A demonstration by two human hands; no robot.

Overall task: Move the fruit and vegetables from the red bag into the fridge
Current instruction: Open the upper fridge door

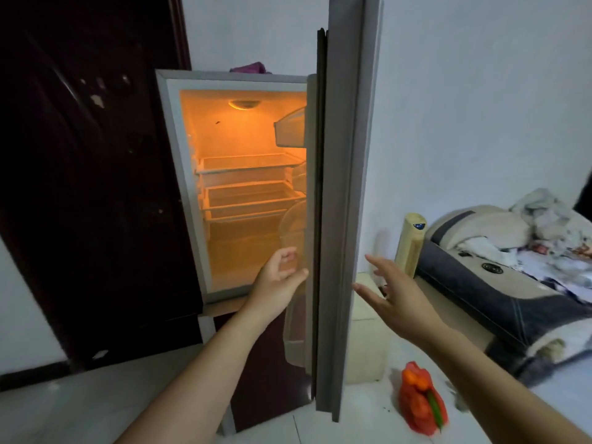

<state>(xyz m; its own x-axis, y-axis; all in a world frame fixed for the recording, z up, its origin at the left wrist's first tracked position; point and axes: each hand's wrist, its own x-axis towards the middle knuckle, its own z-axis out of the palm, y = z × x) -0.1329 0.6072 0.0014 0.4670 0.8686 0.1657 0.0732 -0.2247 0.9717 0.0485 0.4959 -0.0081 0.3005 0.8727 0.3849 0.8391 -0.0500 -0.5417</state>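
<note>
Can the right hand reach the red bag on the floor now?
Probably yes. The right hand is open and empty, on the same side of the open fridge door as the red bag; nothing lies between them, so it need only go down.

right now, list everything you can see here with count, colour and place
fridge: one, grey, against the wall, top compartment open and lit orange
fridge door: one, grey, swung open between the hands
shelves: at least two, clear, inside the fridge
red bag: one, red mesh, on the floor right of the fridge door
orange fruit: several, orange, inside the red bag
green vegetable: one, green, at the red bag's right side
cloth: one, purple, on top of the fridge
room door: one, dark brown, left of the fridge
bed: one, grey and beige, far right, rumpled bedding
left hand: one, loosely curled, holding nothing, before the fridge opening
right hand: one, fingers spread, holding nothing, right of the fridge door
</note>
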